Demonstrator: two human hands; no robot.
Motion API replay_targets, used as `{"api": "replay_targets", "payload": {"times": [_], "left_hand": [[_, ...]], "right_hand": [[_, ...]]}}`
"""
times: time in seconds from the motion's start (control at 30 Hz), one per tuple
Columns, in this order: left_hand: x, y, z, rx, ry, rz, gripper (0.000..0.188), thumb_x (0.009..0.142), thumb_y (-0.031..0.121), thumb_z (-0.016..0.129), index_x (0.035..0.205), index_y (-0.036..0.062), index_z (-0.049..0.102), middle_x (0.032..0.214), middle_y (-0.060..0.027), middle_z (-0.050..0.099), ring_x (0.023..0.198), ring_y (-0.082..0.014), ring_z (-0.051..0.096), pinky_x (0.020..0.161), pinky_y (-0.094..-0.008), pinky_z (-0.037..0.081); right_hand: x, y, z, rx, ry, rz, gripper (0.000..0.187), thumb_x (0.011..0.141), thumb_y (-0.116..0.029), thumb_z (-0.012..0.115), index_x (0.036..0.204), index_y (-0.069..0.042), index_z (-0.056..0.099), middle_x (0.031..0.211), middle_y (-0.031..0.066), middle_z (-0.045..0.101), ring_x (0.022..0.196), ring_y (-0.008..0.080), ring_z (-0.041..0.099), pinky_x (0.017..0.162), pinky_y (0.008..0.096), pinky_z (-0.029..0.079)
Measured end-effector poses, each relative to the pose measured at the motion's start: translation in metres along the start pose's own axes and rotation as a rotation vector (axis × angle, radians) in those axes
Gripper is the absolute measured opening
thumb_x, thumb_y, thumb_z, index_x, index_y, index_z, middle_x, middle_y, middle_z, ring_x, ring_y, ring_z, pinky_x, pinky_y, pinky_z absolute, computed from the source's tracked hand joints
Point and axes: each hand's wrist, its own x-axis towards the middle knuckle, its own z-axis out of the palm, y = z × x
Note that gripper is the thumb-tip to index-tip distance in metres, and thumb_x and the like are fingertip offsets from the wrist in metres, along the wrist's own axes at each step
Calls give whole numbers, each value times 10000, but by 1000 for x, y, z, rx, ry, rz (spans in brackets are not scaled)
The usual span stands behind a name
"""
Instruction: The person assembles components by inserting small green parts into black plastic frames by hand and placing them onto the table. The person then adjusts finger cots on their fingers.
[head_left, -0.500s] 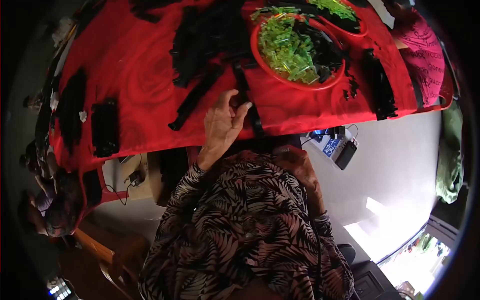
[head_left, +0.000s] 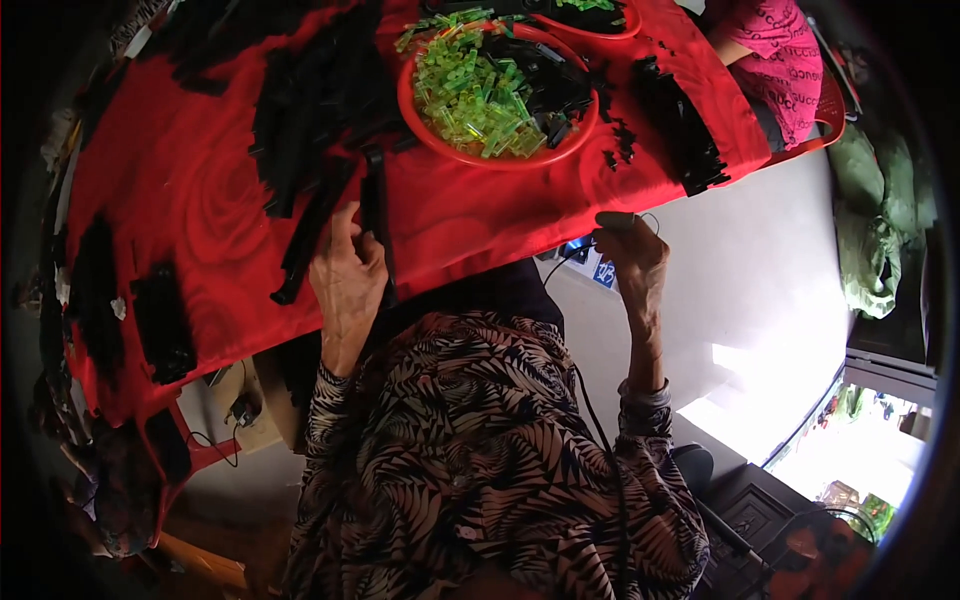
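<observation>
Head view. The left hand (head_left: 350, 272) is loosely curled, thumb and forefinger apart, nothing visibly pinched. One black strip (head_left: 374, 205) lies just right of its fingers, reaching the near edge of the red cloth (head_left: 470, 225); a second strip (head_left: 305, 245) lies just left. The right hand (head_left: 634, 258) has fingers bunched; its grip cannot be told. Caution: a leftward-hand sweep could push the near strip off the edge. Count: two strips flanking that hand; two red basins (head_left: 480, 158) beyond both hands; green pieces (head_left: 465, 95), uncountable.
</observation>
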Motion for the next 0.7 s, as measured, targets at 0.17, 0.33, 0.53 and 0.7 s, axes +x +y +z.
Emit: {"api": "replay_targets", "payload": {"times": [0.17, 0.33, 0.53, 0.7], "left_hand": [[-2, -5, 2, -82, 37, 89, 351, 886, 125, 635, 1205, 4, 547, 959, -202, 657, 695, -313, 665, 526, -370, 532], [-9, 8, -14, -278, -143, -244, 406, 924, 257, 650, 1200, -25, 555, 1049, -202, 644, 571, -186, 574, 489, -318, 479], [-19, -1, -13, -271, -6, -48, 405, 921, 263, 655, 1200, -17, 571, 1033, -179, 628, 609, -174, 566, 516, -321, 474], [-24, -7, -5, -367, 41, -97, 389, 923, 268, 649, 1178, -18, 587, 1013, -170, 625, 806, -248, 619, 641, -358, 505]], "right_hand": [[18, -15, 17, -114, 60, -89, 164, 811, -42, 680, 962, 22, 669, 837, 86, 704, 729, 125, 639, 660, 266, 500], [53, -24, 32, -301, 138, -316, 144, 799, -44, 671, 931, 13, 666, 854, 108, 692, 720, 174, 653, 639, 288, 505], [84, -25, 40, -358, 217, -474, 129, 813, -77, 670, 927, -16, 677, 863, 109, 703, 691, 178, 651, 584, 299, 497], [96, -27, 52, -862, 204, -427, 288, 781, -215, 726, 997, -69, 604, 837, 144, 680, 742, 318, 663, 607, 435, 502]]}}
